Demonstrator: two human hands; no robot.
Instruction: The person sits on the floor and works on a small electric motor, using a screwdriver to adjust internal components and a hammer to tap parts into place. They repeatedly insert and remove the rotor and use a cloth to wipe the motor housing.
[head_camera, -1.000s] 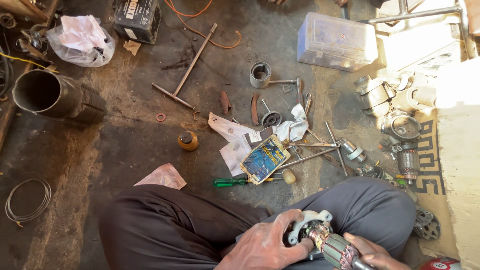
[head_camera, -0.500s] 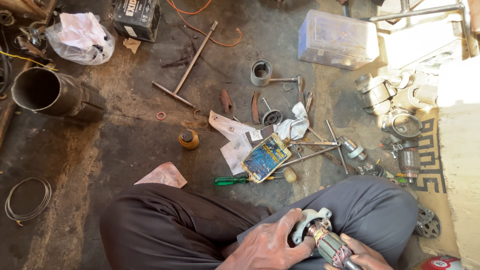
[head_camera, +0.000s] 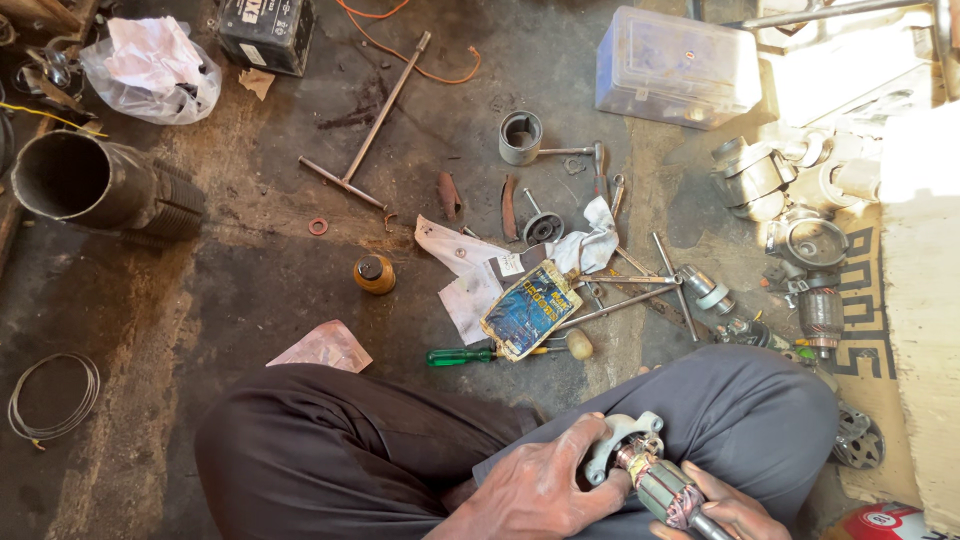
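While gripped, armature (head_camera: 668, 492) shaft toward lower right.

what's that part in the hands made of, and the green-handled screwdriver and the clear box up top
Motor armature: metal; copper-coloured windings and a grey steel-looking core, with a dull cast end bracket, probably aluminium.
Screwdriver: translucent green handle, likely plastic; the shaft is mostly hidden.
Box: cloudy see-through walls, apparently plastic, scuffed and dusty.

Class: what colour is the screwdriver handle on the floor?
Green, on the screwdriver; head view.
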